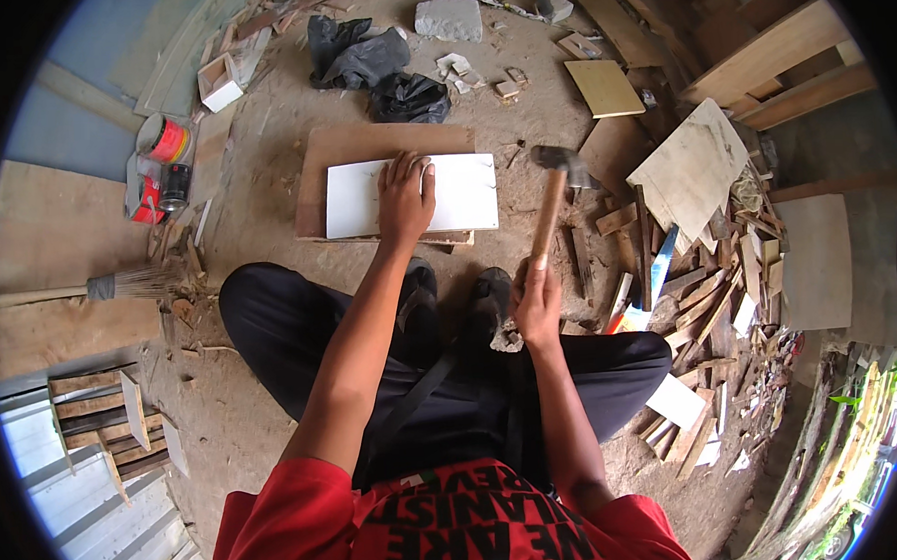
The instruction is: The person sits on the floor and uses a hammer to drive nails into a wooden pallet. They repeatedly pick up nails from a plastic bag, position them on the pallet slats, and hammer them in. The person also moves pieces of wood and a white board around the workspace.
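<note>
A white rectangular board point(465, 194) lies across a larger brown board point(311, 176) on the ground ahead of my feet. My left hand point(405, 197) rests on the middle of the white board, palm down, its fingers laid toward the far edge. Small dark marks show along the board's right end; whether they are nails or holes I cannot make out. To the right, my right hand point(537, 304) grips the wooden handle of a hammer point(548, 216). The hammer stands tilted, head upward, apart from the board.
Black plastic bags point(364, 58) and a stone block point(448, 20) lie beyond the boards. Cans point(165, 139) and a broom point(113, 286) are on the left. At right sit a wood scrap pile point(715, 298), a handsaw point(660, 269) and a pale panel point(692, 164).
</note>
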Tool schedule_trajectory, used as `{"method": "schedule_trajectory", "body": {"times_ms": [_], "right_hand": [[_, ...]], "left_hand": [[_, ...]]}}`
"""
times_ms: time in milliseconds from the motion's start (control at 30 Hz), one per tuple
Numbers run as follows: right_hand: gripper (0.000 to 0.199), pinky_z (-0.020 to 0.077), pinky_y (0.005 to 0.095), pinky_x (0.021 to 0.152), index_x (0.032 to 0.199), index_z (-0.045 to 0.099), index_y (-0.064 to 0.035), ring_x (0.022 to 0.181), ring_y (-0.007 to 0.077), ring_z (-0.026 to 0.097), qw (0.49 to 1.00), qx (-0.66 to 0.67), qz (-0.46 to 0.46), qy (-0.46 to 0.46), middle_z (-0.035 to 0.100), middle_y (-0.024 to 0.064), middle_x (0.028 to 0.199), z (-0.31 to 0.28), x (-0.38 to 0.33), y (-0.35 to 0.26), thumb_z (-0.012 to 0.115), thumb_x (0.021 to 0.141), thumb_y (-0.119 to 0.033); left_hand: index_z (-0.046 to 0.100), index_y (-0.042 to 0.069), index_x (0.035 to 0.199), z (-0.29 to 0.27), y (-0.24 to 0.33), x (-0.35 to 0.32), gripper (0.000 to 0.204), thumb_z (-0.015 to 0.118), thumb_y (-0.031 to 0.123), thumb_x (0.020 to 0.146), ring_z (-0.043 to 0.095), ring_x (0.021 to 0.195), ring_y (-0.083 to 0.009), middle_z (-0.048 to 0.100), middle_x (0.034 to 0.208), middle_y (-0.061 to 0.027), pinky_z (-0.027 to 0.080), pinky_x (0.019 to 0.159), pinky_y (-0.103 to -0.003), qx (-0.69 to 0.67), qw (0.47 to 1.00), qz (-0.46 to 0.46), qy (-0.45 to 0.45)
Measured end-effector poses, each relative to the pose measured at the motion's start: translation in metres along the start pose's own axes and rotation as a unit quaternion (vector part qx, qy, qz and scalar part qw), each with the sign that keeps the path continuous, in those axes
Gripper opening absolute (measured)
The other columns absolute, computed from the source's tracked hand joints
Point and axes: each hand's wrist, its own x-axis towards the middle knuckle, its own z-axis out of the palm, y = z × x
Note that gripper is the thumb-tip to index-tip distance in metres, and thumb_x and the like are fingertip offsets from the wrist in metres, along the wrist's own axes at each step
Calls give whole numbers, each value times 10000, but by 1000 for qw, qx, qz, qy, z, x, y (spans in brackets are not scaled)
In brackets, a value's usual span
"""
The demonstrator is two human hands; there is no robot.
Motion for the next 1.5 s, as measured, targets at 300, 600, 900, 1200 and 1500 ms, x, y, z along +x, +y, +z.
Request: {"method": "schedule_trajectory", "body": {"times_ms": [300, 600, 900, 1200, 1500], "right_hand": [[486, 300, 231, 376, 831, 446, -74, 424, 53, 361, 998, -15, 68, -10, 392, -35, 575, 9, -9, -29, 332, 1076, -478], [494, 336, 288, 391, 785, 462, -79, 424, 86, 375, 976, -142, 162, 1, 401, -21, 564, -4, 6, -2, 335, 1080, -454], [446, 357, 276, 462, 804, 477, -44, 506, 85, 431, 992, -91, -83, 15, 438, -11, 595, 0, 0, 12, 351, 1088, -364], [553, 404, 363, 526, 765, 532, -8, 542, 181, 487, 989, -145, 27, 18, 490, 65, 591, 7, -7, 17, 356, 1078, -429], [579, 443, 434, 577, 781, 541, 24, 543, 281, 505, 967, -253, 21, 33, 503, 134, 598, 8, -4, 42, 360, 1072, -443]], "left_hand": [[646, 32, 1112, 2, -5, 1, 284, 502, 258, 1016, 530, 1261, -337, 625, 1263, -166, 342, 1112, -503, 21, 1000, 8, 17], [636, 46, 1089, -1, 0, 2, 254, 509, 253, 1013, 543, 1242, -326, 632, 1236, -158, 358, 1095, -503, 9, 1000, 5, 12], [628, 35, 1080, 1, 0, 2, 271, 493, 262, 1021, 533, 1247, -335, 626, 1246, -157, 340, 1103, -498, 11, 1000, 4, 5], [637, 29, 1064, -2, -1, 5, 270, 502, 258, 1017, 544, 1237, -339, 631, 1246, -173, 354, 1095, -490, -5, 1000, -5, 4], [631, 20, 1098, 3, 0, 2, 291, 504, 269, 1018, 532, 1253, -334, 625, 1264, -173, 339, 1108, -488, 15, 1000, -5, 5]]}}
